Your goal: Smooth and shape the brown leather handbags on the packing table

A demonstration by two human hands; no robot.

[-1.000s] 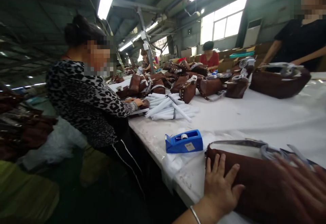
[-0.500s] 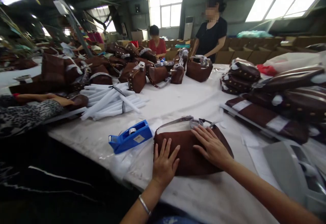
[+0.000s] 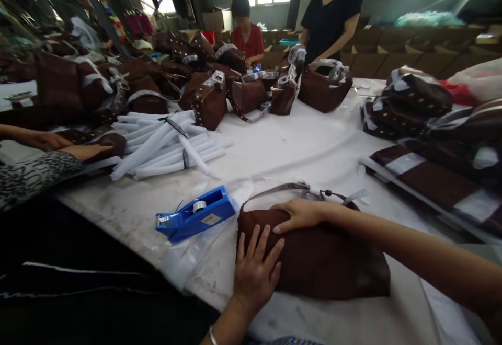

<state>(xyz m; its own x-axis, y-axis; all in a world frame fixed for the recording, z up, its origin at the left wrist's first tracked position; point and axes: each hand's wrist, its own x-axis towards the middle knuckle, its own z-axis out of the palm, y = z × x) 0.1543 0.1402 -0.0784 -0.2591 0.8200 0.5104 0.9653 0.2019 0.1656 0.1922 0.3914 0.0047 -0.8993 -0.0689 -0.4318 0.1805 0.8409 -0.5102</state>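
A brown suede handbag [image 3: 325, 261] lies flat on the white table [image 3: 298, 146] in front of me, its wrapped strap [image 3: 290, 189] arching above it. My left hand [image 3: 254, 272] rests flat on the bag's near left corner, fingers spread. My right hand [image 3: 300, 214] reaches across from the right and lies on the bag's upper left edge, fingers together and flat. Neither hand grips anything.
A blue tape dispenser [image 3: 194, 219] sits just left of the bag. White paper rolls [image 3: 164, 149] lie beyond it. Many brown bags [image 3: 212, 104] crowd the far and right sides. A co-worker's hands [image 3: 84, 151] work at left; two people stand at the far end.
My view swung right and down. My right hand slid leftward from the bag's middle to its upper left edge. My left hand stays flat on the bag's left part.
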